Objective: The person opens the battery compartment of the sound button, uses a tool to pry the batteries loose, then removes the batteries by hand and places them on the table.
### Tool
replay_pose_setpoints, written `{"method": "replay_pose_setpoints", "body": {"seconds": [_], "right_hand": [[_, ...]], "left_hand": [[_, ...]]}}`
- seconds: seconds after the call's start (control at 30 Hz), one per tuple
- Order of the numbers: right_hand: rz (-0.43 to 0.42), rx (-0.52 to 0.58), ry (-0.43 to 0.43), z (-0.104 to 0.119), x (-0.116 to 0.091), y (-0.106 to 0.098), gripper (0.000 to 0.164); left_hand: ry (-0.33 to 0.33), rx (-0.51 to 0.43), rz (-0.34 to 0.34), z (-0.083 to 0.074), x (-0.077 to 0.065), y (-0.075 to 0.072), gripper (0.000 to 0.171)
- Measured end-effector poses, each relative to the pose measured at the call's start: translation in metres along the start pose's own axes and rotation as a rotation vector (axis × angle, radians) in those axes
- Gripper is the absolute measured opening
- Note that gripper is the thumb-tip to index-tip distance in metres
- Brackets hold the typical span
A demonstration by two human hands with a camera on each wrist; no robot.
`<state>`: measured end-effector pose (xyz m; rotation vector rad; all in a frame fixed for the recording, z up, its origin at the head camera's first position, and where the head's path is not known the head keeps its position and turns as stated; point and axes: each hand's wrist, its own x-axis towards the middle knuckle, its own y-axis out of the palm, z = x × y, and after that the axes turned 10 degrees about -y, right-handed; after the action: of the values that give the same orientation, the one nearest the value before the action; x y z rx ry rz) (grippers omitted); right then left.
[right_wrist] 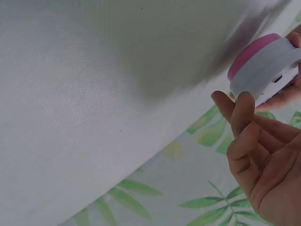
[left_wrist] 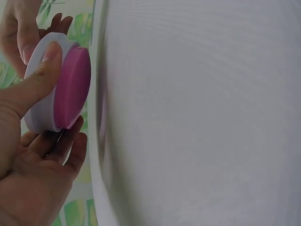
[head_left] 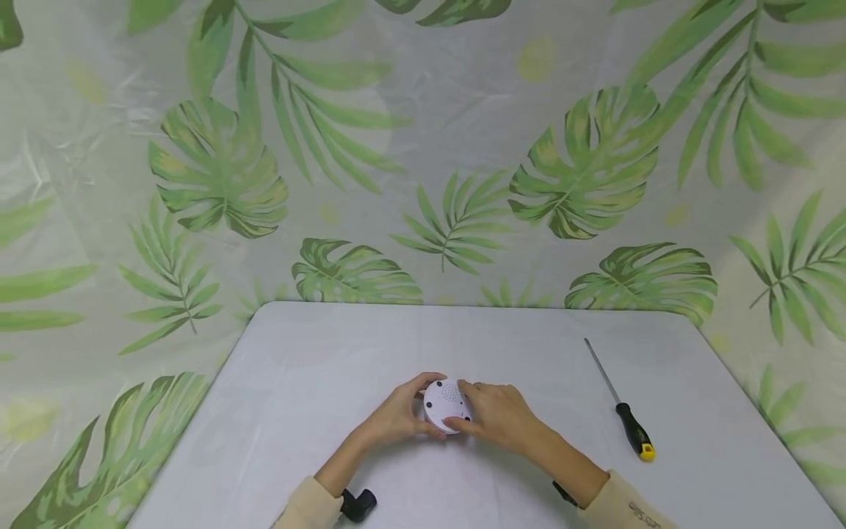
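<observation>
Over the middle of the table, both hands hold a round white-and-pink push button (head_left: 447,402). Its white underside, with a patch of small holes and several dark round spots, faces up in the head view; the pink dome (left_wrist: 74,87) points down towards the table. My left hand (head_left: 395,417) grips the left of its rim, thumb (left_wrist: 44,73) on the white casing and fingers below in the left wrist view. On the right side my right hand (head_left: 501,413) pinches the device, thumb on the underside and index finger at the far rim. Its other fingers (right_wrist: 244,141) curl loosely.
A screwdriver (head_left: 634,432) with a black and yellow handle lies on the white table (head_left: 317,353) at the right. Near the left sleeve sits a black object (head_left: 360,505); another dark item (head_left: 564,492) is partly hidden under the right forearm. A leaf-patterned cloth (head_left: 463,147) hangs behind.
</observation>
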<state>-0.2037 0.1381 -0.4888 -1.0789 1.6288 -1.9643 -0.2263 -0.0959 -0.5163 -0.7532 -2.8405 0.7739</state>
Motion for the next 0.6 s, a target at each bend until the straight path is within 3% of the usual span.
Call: {"method": "replay_pose_setpoints", "body": {"seconds": [0.2, 0.6], "right_hand": [[-0.058, -0.151, -0.113, -0.001, -0.001, 0.007, 0.059], [-0.140, -0.249, -0.238, -0.005, -0.004, 0.019, 0.049]], "left_hand": [[-0.015, 0.017, 0.010, 0.003, 0.001, 0.000, 0.090], [-0.020, -0.005, -0.011, 0.007, 0.006, 0.003, 0.087]]}}
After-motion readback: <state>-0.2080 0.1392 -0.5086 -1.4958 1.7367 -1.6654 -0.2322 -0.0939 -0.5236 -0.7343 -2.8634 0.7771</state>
